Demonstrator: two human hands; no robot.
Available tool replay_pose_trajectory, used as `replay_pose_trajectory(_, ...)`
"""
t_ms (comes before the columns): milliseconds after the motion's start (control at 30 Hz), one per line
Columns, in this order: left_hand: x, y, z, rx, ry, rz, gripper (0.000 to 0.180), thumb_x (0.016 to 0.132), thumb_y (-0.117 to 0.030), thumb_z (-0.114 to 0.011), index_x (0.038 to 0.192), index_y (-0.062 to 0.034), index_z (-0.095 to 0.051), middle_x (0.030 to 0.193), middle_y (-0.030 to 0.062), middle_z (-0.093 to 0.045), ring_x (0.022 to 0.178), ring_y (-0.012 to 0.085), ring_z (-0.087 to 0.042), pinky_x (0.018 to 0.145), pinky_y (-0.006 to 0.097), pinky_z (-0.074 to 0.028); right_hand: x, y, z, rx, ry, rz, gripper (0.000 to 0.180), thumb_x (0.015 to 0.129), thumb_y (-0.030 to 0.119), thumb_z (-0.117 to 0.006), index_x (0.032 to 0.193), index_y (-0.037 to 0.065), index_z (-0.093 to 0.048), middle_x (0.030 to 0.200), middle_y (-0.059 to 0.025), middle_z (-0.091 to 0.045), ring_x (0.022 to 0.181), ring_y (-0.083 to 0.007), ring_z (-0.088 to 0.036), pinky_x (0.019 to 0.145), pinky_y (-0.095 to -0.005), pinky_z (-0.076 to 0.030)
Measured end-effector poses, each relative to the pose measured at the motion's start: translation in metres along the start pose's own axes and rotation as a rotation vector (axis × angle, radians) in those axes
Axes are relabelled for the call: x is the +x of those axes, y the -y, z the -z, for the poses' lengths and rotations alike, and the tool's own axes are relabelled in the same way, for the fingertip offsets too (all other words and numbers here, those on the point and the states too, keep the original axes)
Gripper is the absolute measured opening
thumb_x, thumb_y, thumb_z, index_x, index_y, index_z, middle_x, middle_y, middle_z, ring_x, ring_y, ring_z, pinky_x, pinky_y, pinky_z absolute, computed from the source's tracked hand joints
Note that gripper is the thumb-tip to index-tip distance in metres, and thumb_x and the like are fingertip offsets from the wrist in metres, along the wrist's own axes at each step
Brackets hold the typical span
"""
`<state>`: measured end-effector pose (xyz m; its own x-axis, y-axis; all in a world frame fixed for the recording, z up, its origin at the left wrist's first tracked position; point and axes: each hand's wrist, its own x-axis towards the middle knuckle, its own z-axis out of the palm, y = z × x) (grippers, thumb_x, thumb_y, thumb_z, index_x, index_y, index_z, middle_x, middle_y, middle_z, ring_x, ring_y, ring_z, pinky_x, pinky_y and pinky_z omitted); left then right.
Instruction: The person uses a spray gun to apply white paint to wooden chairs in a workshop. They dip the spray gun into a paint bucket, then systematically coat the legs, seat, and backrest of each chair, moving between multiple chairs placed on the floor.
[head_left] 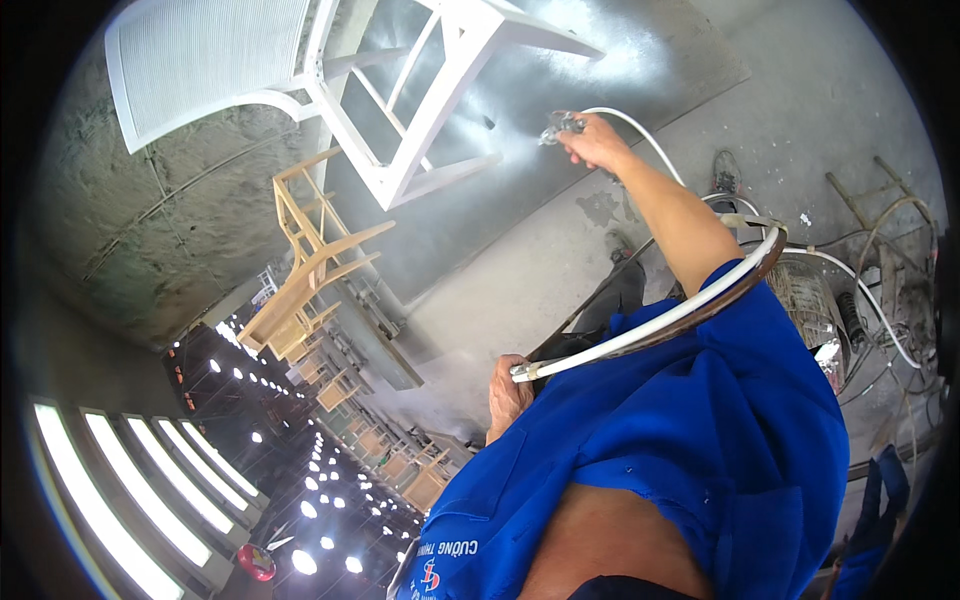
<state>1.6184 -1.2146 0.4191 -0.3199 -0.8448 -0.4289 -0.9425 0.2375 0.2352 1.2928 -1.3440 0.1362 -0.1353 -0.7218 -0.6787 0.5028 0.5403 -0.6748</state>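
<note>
My right hand (598,144) is stretched forward at the upper middle, its fingers wrapped round a metal spray gun (562,127). Pale mist spreads between the gun and a white chair (405,160), which lies tilted at the top left with its legs toward my hand. A white hose (645,130) leads away from the gun toward my body. Close to my waist, my left hand (510,395) is closed at the end of a thick white hose loop (640,335), which crosses in front of my blue shirt; part of this grip is hidden.
Bare wooden chairs (300,265) stand in a row along a rail (375,345) at the left. A large grey panel (440,245) lies behind the white chair. At right are a wire-covered drum (805,300), loose hoses and a metal frame (880,190). Bright lamps (110,500) fill the lower left.
</note>
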Motion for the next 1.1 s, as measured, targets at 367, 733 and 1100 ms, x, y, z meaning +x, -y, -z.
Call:
replay_pose_trajectory(367, 0.052, 0.242, -0.016, -0.139, -0.109, -0.313, 0.011, 0.095, -0.015, -0.068, 0.102, -0.0102, -0.062, 0.089, 0.0164, -0.068, 0.083, 0.0406, -0.068, 0.073, 0.047, -0.055, -0.105, -0.049, -0.042, 0.22, -0.19, 0.238, 0.051, 0.098, 0.023, -0.065, 0.146, 0.011, -0.055, 0.085, -0.0034, -0.066, 0.066, -0.0112, -0.062, 0.043, -0.0252, -0.038)
replay_pose_trajectory(733, 0.102, 0.333, 0.011, -0.229, -0.031, -0.618, 0.008, 0.092, -0.013, -0.07, 0.097, -0.0117, -0.063, 0.092, 0.0126, -0.069, 0.088, 0.0383, -0.067, 0.074, 0.047, -0.054, -0.216, -0.125, -0.244, -0.92, -0.386, 0.949, 0.054, 0.097, 0.021, -0.065, 0.149, 0.026, -0.054, 0.118, -0.0152, -0.071, 0.093, -0.0314, -0.073, 0.074, -0.0449, -0.059)
replay_pose_trajectory(1100, 0.163, 0.475, 0.053, -0.44, 0.066, -0.487, 0.01, 0.089, -0.009, -0.071, 0.096, -0.0091, -0.064, 0.092, 0.0161, -0.069, 0.091, 0.041, -0.067, 0.078, 0.047, -0.053, -0.132, -0.123, -0.407, -1.21, -0.531, 0.388, 0.07, 0.087, 0.014, -0.068, 0.151, 0.033, -0.049, 0.107, -0.0183, -0.067, 0.092, -0.0402, -0.07, 0.083, -0.0494, -0.057)
